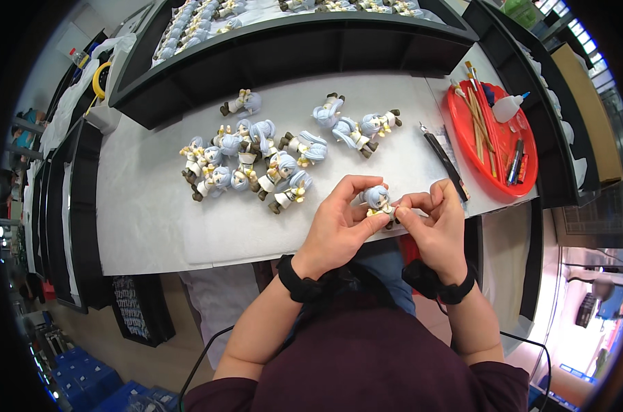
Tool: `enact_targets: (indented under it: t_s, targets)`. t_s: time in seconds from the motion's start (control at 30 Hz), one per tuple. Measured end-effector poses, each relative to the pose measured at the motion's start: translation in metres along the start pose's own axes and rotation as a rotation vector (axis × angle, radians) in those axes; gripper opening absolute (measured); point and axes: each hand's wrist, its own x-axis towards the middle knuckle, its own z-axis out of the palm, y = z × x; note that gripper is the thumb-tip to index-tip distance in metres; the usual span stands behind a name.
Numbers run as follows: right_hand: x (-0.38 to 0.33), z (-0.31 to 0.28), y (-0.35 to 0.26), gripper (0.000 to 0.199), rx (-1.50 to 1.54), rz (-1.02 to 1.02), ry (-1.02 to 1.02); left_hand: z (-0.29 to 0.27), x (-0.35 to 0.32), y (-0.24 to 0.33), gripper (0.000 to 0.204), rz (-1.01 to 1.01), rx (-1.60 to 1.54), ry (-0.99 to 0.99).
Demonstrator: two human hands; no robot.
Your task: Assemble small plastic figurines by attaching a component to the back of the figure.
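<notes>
Hands meet above the near edge of the white table [153, 226]: the left hand [339, 223] and right hand [435, 223] both pinch one blue-haired figurine [378, 200] between fingertips. Beyond it lies a heap of figurines [246, 165], farther right a red tray [462, 130] with brushes.

Small plastic figurine with pale blue hair, white-and-gold outfit [378, 202]: pinched between fingertips of both hands, above near edge of white table, head pointing up-left.
</notes>
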Motion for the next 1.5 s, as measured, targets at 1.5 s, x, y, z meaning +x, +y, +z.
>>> enact_targets:
  t_s: [1.5]
  targets:
    - [0.052, -0.076, -0.074, 0.036, -1.175, -0.47, -0.235, 0.015, -0.001, 0.014, 0.049, -0.037, 0.077, -0.002]
